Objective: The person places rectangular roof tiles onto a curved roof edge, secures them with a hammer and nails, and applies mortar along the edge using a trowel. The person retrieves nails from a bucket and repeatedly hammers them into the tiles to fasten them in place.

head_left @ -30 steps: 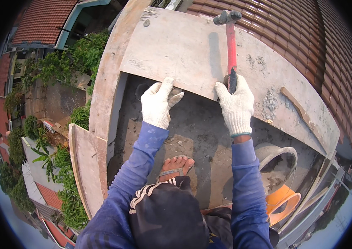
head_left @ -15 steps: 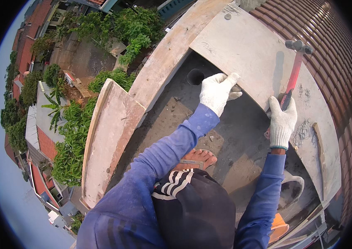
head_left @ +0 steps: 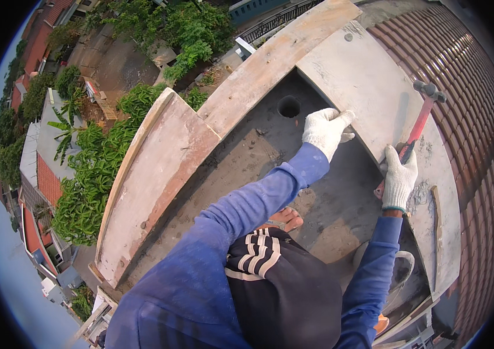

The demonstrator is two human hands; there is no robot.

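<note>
My right hand (head_left: 400, 177), in a white knitted glove, is closed round the handle of a hammer (head_left: 420, 122) with a red and black handle and a dark metal head. The head is raised over the pale grey slab (head_left: 369, 78), on which its shadow falls. My left hand (head_left: 327, 132), gloved likewise, is at the inner edge of that slab. Its fingers are drawn together with the thumb; what they hold, if anything, is hidden. Below it lies the dusty recess floor (head_left: 252, 168), with a round hole (head_left: 289, 106) close to the left hand.
Pale boards (head_left: 159, 157) border the recess on the left, above trees and a yard far below. Brown roof tiles (head_left: 474, 99) slope away on the right. A loose wooden strip (head_left: 436, 227) rests on the slab. Beside my right forearm stands a pale bucket (head_left: 403, 270). My bare foot (head_left: 286, 219) is on the floor.
The view has shifted, with the boards and houses sitting further left. Both hands keep nearly the same places along the slab, and the hammer stays in my right hand.
</note>
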